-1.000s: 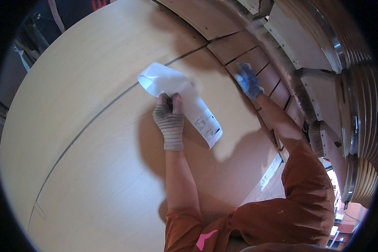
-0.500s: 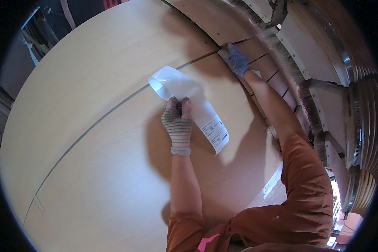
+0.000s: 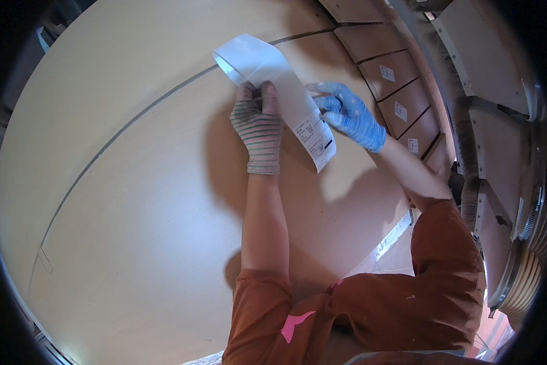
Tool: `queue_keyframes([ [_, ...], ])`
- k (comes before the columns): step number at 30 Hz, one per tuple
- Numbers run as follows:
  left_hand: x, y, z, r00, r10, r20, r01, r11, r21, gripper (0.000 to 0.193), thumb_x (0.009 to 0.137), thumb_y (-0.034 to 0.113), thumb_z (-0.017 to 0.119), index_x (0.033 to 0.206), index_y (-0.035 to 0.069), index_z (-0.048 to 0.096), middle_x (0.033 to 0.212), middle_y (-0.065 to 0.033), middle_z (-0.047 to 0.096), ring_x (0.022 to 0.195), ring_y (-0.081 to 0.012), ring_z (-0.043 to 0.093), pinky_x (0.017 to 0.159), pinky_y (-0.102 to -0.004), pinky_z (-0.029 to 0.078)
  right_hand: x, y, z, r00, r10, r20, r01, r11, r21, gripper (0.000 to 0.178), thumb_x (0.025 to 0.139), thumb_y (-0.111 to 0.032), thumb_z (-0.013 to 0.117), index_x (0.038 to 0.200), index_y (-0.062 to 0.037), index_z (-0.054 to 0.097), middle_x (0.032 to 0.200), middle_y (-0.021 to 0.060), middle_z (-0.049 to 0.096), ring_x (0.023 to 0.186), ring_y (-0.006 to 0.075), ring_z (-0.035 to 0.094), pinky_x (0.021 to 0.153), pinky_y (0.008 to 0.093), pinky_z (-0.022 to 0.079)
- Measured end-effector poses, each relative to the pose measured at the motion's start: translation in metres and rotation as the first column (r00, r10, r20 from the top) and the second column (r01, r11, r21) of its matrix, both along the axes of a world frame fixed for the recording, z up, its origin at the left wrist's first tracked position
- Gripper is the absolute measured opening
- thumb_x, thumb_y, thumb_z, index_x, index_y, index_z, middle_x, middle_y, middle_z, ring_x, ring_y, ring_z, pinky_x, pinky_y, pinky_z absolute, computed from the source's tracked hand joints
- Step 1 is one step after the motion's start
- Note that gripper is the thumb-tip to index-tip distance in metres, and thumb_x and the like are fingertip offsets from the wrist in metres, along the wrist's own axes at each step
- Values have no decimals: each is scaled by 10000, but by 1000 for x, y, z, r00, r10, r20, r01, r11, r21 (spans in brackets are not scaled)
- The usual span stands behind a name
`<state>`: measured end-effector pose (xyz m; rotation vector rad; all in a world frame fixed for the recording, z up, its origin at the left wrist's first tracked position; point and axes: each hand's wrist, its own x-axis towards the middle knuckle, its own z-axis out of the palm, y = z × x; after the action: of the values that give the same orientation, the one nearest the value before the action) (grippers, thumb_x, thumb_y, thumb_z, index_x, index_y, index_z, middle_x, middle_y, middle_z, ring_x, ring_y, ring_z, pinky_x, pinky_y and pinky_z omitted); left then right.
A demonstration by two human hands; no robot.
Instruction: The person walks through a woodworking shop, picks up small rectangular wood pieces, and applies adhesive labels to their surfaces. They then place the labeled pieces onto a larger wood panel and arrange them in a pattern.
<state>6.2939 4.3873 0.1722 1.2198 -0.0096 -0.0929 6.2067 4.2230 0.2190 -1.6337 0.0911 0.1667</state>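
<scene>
My left hand (image 3: 258, 125), in a striped knit glove, pinches a long white label strip (image 3: 285, 79) between thumb and fingers. The strip loops over at its far end. Its lower end, at the right, carries printed labels (image 3: 314, 135). My right hand (image 3: 349, 115), in a blue glove, is at the strip's right edge beside the printed part. Its fingers are apart, with thumb and fingertips close to the strip; whether they touch it I cannot tell. Small white labels (image 3: 400, 111) sit on several tan pieces (image 3: 392, 76) in a row at the right.
A broad pale wood-coloured surface (image 3: 145, 207) lies under my hands, with a dark seam (image 3: 127, 126) curving across it. To the right stand a brush strip (image 3: 470, 161), pale machine panels (image 3: 495, 146) and ribbed hoses (image 3: 522, 286).
My right hand has come back from the tan pieces at the right to the strip's edge. Labels on those pieces now show more plainly. The left hand still holds the strip; the view has shifted.
</scene>
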Motion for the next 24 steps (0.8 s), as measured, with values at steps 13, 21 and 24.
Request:
queue_keyframes([
  [13, 2, -5, 3, 997, -44, 63, 38, 995, 94, 176, 846, 177, 628, 847, 11, 570, 703, 6, 555, 628, -70, 468, 582, -230, 421, -1, 12, 4, 905, 242, 349, 199, 484, -852, 247, 674, -21, 643, 909, -98, 658, 827, 109, 643, 790, 281, 619, 725, 338, 498],
  [21, 10, -6, -6, 999, 52, -3, -52, 987, -155, 143, 868, 198, 618, 857, 76, 546, 703, 44, 498, 618, -49, 417, 547, -201, 356, 14, -65, 9, 847, -426, 317, 512, 814, -274, 195, 846, -226, 617, 888, -36, 625, 915, 64, 638, 873, 169, 590, 795, 293, 462],
  [24, 12, -7, -7, 996, 83, 11, -80, 979, -186, 147, 869, 204, 614, 844, 80, 541, 702, 47, 488, 625, -48, 422, 550, -199, 351, 54, -154, -5, 597, -708, 377, 792, 442, -422, 255, 839, -256, 595, 940, -23, 617, 934, 107, 647, 865, 175, 607, 762, 308, 481],
])
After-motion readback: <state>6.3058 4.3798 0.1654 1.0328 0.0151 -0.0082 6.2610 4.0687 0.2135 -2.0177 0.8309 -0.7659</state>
